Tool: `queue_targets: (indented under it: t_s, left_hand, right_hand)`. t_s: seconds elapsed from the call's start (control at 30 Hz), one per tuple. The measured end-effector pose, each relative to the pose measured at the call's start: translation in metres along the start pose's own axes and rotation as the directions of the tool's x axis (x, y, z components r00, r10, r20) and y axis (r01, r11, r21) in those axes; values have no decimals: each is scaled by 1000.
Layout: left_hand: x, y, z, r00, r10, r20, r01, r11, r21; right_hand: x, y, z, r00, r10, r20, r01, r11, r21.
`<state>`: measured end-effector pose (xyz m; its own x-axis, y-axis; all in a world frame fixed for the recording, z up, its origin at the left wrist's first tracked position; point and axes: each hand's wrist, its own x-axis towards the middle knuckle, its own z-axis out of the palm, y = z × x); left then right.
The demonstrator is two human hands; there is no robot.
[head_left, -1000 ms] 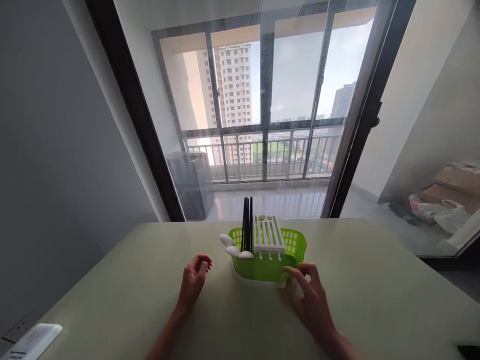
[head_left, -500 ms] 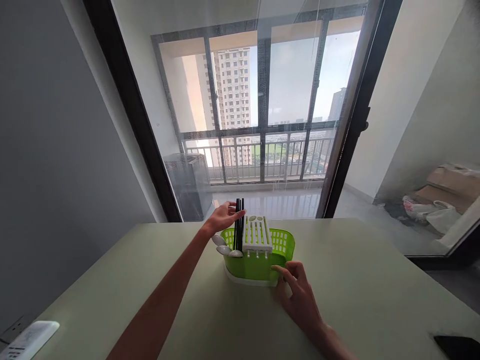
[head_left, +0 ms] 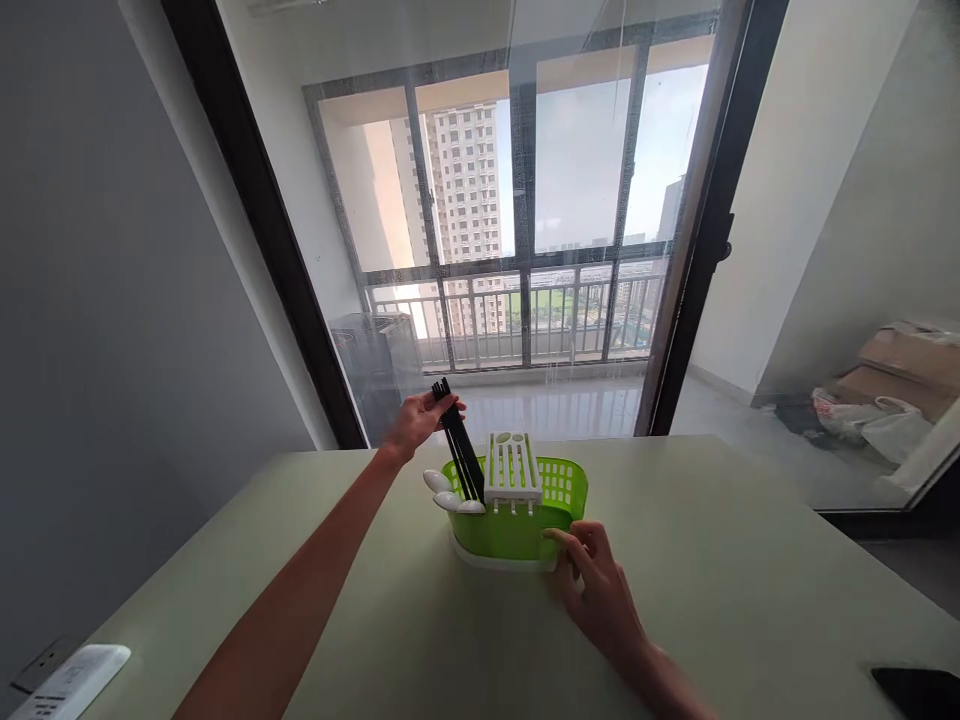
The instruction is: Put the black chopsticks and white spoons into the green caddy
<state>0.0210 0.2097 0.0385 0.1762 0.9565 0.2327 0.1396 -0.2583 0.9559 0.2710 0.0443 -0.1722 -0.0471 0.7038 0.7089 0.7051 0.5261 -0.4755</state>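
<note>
A green cutlery basket (head_left: 499, 537) with a white base stands on the table. My left hand (head_left: 420, 420) is closed around the upper part of several black chopsticks (head_left: 463, 452), which lean left with their lower ends inside the basket. White spoons (head_left: 448, 501) stick out at the basket's left end. Over its middle sits a white slotted rack (head_left: 514, 470) with small hooks along the front. My right hand (head_left: 596, 585) grips the basket's front right side, index finger against the green wall and the other fingers bent.
The pale green table (head_left: 360, 620) spreads around the basket. At the near left lies a white power strip (head_left: 79, 680), and a dark flat object (head_left: 916, 692) is at the near right. Beyond the table are a glass door and a balcony. Cardboard boxes (head_left: 911, 365) and bags lie on the floor at right.
My left hand has moved left and slightly up, tilting the chopsticks from nearly upright to leaning left. The basket and my right hand have stayed in place.
</note>
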Motion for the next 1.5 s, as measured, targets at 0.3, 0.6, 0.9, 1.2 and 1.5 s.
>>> queue_targets:
  t_s: [0.3,0.6,0.9,1.2,1.5]
  left_hand:
    - [-17,18,-137,878,-262,-402,61,892,-448]
    - [-125,-33,-223,721,-685,-109,656,724,-212]
    - [-160,-52,-223,503,-834,226,766,551,331]
    - [-153,-63,-212,442,-866,234,711,497,497]
    - [-125,-61,-208,590,-807,8,624,462,630]
  right_hand:
    - [1,-6,-7,995,70,-66,-62,991,123]
    - [-11,-25,0,990,-87,113,69,985,159]
    - [-13,-21,-4,985,-55,163,39,994,99]
    - [-17,-14,-1,978,-107,178,89,991,103]
    - [-14,-20,-6,969,-135,208,122,990,77]
